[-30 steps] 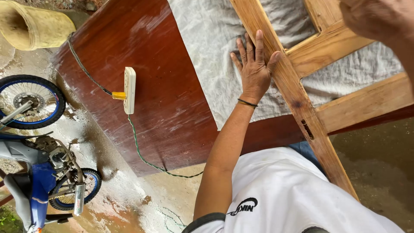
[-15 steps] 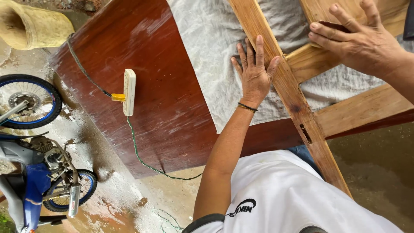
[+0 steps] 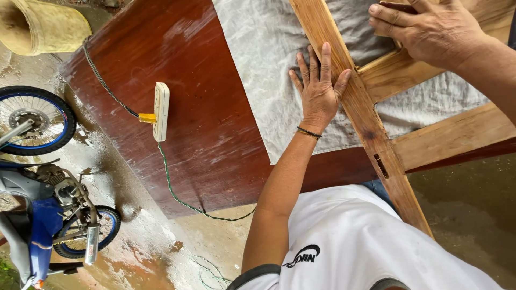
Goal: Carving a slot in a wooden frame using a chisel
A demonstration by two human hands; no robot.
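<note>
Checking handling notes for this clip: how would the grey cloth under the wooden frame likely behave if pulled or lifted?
The grey cloth looks floppy: it lies wrinkled and flat. Probably light, being thin. It would likely resist pulling, since the wooden frame and left hand rest on it.

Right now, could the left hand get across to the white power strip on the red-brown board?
Probably yes: the left hand lies flat on the grey cloth, and only bare board separates it from the power strip.
</note>
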